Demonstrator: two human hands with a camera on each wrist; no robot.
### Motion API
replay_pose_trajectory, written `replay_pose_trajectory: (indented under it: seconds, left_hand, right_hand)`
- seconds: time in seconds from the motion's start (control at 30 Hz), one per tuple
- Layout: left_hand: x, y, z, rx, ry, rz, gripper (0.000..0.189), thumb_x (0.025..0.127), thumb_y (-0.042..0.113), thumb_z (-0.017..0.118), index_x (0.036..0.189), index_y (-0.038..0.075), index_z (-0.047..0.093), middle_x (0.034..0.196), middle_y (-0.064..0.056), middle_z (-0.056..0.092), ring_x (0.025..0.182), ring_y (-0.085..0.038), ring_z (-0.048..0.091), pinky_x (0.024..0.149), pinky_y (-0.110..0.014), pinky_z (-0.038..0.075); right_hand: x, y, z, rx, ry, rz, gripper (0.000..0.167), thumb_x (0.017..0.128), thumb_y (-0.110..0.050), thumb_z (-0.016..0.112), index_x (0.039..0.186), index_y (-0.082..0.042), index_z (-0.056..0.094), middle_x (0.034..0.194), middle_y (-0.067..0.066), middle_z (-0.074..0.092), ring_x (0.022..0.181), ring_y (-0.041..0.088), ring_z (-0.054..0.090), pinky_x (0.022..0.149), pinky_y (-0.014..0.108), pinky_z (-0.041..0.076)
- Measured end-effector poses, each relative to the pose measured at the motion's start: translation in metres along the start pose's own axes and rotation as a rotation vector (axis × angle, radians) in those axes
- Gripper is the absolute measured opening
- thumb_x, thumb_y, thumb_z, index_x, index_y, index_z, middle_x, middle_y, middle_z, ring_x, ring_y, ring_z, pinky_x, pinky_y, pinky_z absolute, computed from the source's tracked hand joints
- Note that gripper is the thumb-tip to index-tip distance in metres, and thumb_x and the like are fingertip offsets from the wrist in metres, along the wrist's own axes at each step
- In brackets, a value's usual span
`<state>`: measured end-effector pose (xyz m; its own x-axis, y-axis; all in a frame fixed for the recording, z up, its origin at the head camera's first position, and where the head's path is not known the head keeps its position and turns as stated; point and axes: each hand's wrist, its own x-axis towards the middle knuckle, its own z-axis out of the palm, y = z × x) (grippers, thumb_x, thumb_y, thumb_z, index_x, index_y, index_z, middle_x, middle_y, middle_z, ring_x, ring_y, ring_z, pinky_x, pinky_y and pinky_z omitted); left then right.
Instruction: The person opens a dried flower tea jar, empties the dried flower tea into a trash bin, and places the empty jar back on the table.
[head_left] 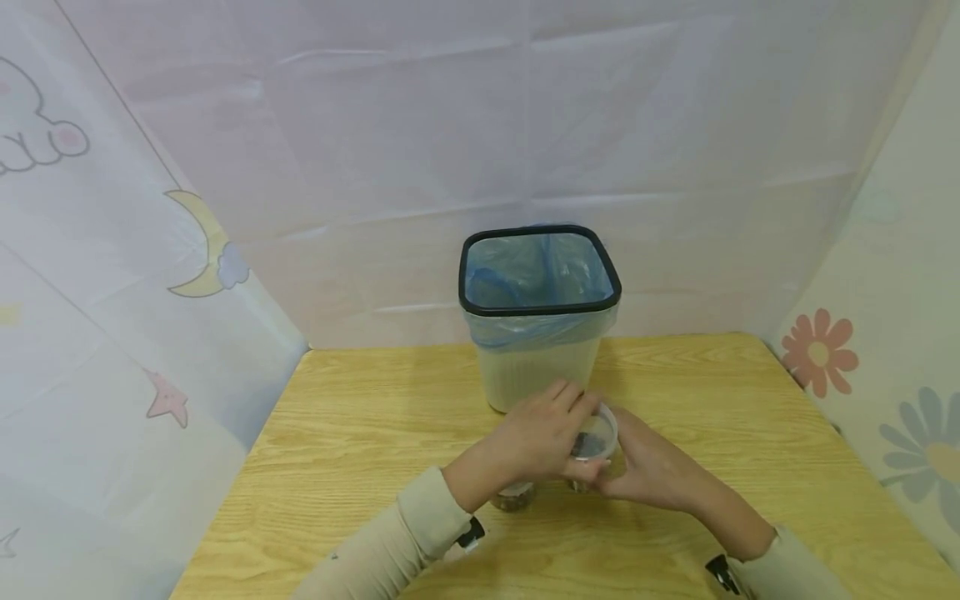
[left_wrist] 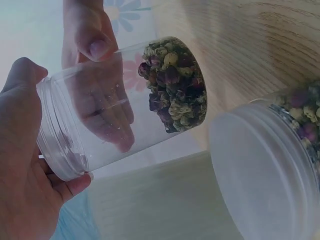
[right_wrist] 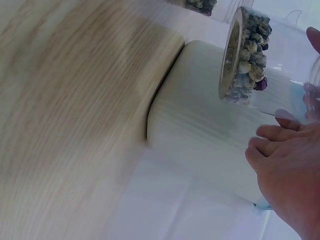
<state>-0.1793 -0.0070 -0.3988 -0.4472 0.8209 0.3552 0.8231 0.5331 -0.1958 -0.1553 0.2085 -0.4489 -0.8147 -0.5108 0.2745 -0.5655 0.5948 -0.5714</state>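
Note:
Both hands hold a clear plastic jar (left_wrist: 142, 130) a little in front of the bin. Dried flower buds (left_wrist: 172, 90), greenish, cream and dark purple, fill its lower part. My left hand (head_left: 536, 437) grips the jar around its ridged clear neck, fingers curled over the rim. Lower down, my right hand (head_left: 656, 467) wraps the jar's side with thumb and fingers. A second jar (head_left: 513, 497) of similar buds stands on the table by my left wrist, partly hidden by that arm. Its frosted white lid (left_wrist: 260, 175) shows in the left wrist view.
A cream bin (head_left: 536, 362) with a black rim and a blue bag liner (head_left: 525, 258) stands at the back of the wooden table (head_left: 360, 450). Behind it hangs a pale cloth wall (head_left: 375, 150); patterned sheets close off both sides.

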Motion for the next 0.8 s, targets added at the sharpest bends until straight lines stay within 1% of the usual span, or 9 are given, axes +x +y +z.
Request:
replay_pose_trajectory:
  seconds: [0.1,0.2,0.3,0.47,0.57,0.7,0.77,0.8]
  left_hand:
    - [0.002,0.001,-0.002,0.014,0.003,0.009,0.08,0.089,0.069,0.057,0.141,0.009,0.049,0.119,0.0,0.054,0.104,-0.013,0.048,0.093,-0.023,0.046]
    - [0.003,0.002,-0.005,0.031,0.013,0.016,0.078,0.088,0.069,0.058,0.137,0.009,0.051,0.117,0.001,0.054,0.102,-0.012,0.048,0.093,-0.022,0.046]
    - [0.004,0.004,-0.009,0.056,0.021,0.016,0.074,0.088,0.069,0.055,0.132,0.01,0.054,0.115,0.001,0.054,0.101,-0.012,0.048,0.093,-0.021,0.046]
    - [0.006,0.009,-0.013,0.078,0.057,-0.01,0.071,0.086,0.069,0.054,0.125,0.01,0.057,0.111,0.001,0.056,0.098,-0.012,0.05,0.088,-0.022,0.048]
    - [0.008,0.012,-0.013,0.106,0.105,-0.028,0.071,0.084,0.069,0.055,0.121,0.008,0.059,0.109,0.0,0.058,0.097,-0.014,0.052,0.087,-0.023,0.05]
    - [0.007,0.02,-0.013,0.137,0.126,-0.072,0.073,0.085,0.069,0.055,0.122,0.006,0.059,0.109,-0.003,0.06,0.098,-0.016,0.053,0.09,-0.025,0.05]
    - [0.006,0.025,-0.013,0.147,0.127,-0.1,0.073,0.086,0.07,0.053,0.121,0.006,0.059,0.106,-0.002,0.059,0.095,-0.015,0.052,0.087,-0.025,0.05]
    - [0.006,0.027,-0.014,0.155,0.137,-0.112,0.072,0.086,0.069,0.053,0.119,0.006,0.06,0.104,-0.002,0.059,0.093,-0.015,0.051,0.084,-0.024,0.05]
  right_hand:
    - [0.001,-0.001,-0.001,0.008,0.014,-0.03,0.099,0.075,-0.034,0.09,0.154,-0.031,0.03,0.14,-0.013,0.049,0.125,0.01,0.053,0.098,0.043,0.052]
    - [0.001,-0.002,-0.002,0.02,0.02,-0.049,0.101,0.073,-0.027,0.09,0.154,-0.032,0.031,0.139,-0.014,0.05,0.122,0.009,0.055,0.097,0.04,0.053]
    - [-0.001,-0.005,-0.001,0.046,0.023,-0.053,0.1,0.073,-0.023,0.09,0.154,-0.032,0.031,0.138,-0.015,0.051,0.118,0.007,0.057,0.095,0.036,0.054]
    - [-0.006,-0.009,-0.001,0.088,0.036,-0.037,0.098,0.077,-0.025,0.088,0.156,-0.029,0.03,0.136,-0.012,0.055,0.112,0.009,0.061,0.09,0.033,0.056]
    - [-0.007,-0.011,-0.001,0.119,0.046,-0.022,0.095,0.079,-0.027,0.088,0.155,-0.027,0.032,0.132,-0.01,0.057,0.108,0.009,0.062,0.087,0.032,0.057]
    - [-0.008,-0.012,0.0,0.149,0.072,-0.015,0.091,0.08,-0.03,0.088,0.153,-0.025,0.034,0.13,-0.008,0.058,0.106,0.01,0.063,0.086,0.032,0.057]
    - [-0.009,-0.014,0.002,0.159,0.088,-0.016,0.091,0.079,-0.031,0.089,0.152,-0.021,0.036,0.129,-0.005,0.06,0.105,0.012,0.063,0.084,0.033,0.058]
    - [-0.01,-0.014,0.003,0.163,0.098,-0.011,0.093,0.078,-0.031,0.09,0.152,-0.019,0.036,0.128,-0.004,0.06,0.105,0.012,0.064,0.084,0.033,0.058]
